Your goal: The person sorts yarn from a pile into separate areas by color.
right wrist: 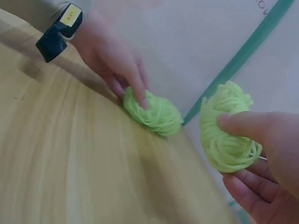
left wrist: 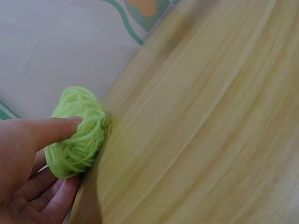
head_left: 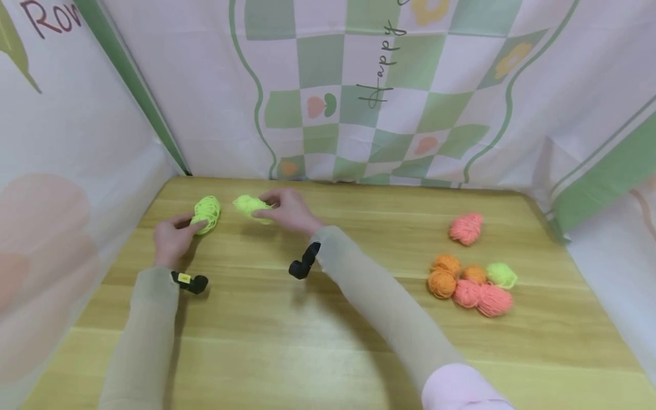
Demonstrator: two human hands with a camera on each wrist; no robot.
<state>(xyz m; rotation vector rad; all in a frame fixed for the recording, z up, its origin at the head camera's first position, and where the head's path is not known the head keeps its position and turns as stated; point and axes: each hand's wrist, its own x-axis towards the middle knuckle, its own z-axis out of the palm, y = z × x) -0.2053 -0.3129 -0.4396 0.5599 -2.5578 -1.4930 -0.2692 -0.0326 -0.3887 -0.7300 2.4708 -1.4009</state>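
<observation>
Near the far left corner of the table, my left hand (head_left: 172,240) pinches a yellow-green ball of yarn (head_left: 207,215) between thumb and fingers. In the left wrist view that yarn ball (left wrist: 77,135) sits right at the tabletop, the thumb pressed on its wound strands. Just to the right, my right hand (head_left: 291,211) grips a second yellow-green ball of yarn (head_left: 251,205). The right wrist view shows this second ball (right wrist: 229,133) with the thumb across its middle and the fingers under it, over the table's far edge in that view.
On the right side of the wooden table (head_left: 307,353) lies a cluster of orange yarn balls (head_left: 442,283), pink yarn balls (head_left: 494,300) and a yellow-green one (head_left: 501,275). A single pink yarn ball (head_left: 466,229) lies behind them. Printed cloth (head_left: 205,85) hangs around the table.
</observation>
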